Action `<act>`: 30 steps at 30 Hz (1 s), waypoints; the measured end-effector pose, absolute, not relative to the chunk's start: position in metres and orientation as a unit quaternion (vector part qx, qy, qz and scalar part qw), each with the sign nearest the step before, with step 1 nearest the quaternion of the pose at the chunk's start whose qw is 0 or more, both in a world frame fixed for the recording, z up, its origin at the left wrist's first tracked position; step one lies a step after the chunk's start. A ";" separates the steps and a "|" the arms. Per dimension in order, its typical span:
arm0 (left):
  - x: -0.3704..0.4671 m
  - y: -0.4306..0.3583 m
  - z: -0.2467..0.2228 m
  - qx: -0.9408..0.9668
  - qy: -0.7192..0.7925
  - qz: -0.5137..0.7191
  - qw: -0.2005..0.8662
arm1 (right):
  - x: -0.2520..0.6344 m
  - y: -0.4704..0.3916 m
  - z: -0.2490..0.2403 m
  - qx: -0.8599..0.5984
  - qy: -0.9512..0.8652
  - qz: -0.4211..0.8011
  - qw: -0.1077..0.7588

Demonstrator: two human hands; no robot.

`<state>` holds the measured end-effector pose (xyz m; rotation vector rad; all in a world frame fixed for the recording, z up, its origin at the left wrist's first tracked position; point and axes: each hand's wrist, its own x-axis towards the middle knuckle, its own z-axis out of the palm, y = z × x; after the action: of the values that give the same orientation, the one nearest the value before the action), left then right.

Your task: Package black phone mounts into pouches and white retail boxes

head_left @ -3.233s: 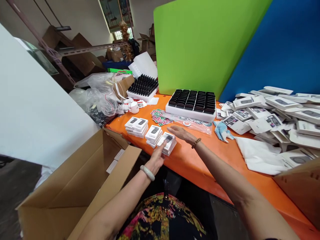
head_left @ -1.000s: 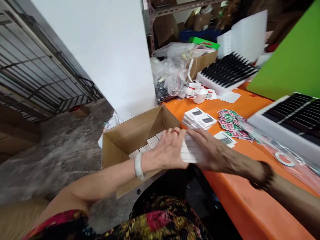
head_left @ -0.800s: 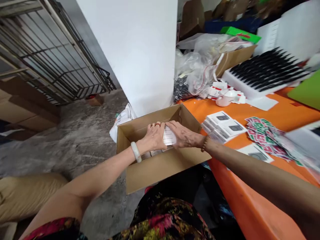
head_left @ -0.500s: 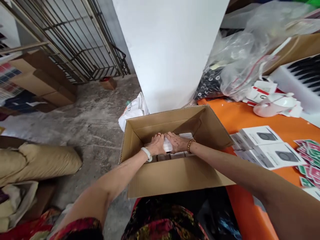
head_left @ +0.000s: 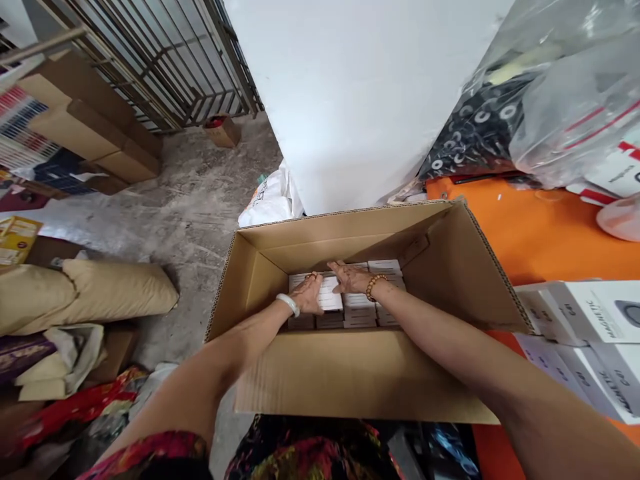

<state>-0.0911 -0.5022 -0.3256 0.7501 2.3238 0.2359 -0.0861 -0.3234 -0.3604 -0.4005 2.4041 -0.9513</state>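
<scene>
Leaving the orange-covered table (head_left: 535, 233), the small white cardboard stack (head_left: 331, 297) had reached the open brown cardboard carton (head_left: 367, 377), among similar white boxes (head_left: 360, 315). The left hand (head_left: 307, 293) grasped its left side; the right hand (head_left: 351, 279), fingers spread, had loosened, contact unclear. The carton's layer had apparently gained another stack.

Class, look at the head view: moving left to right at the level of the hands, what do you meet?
Beige sack, pale bangle, left hand, white stack, right hand, beaded bracelet, white boxes beside the cardboard box.
</scene>
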 end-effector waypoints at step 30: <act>-0.085 -0.488 -0.377 0.220 0.881 0.114 0.403 | -0.089 -0.313 -0.291 -0.149 0.922 -0.269 0.234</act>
<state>-0.0854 -0.4876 -0.3775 0.5563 2.2256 0.2879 -0.0886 -0.3127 -0.2907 -0.4097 2.5330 -0.7384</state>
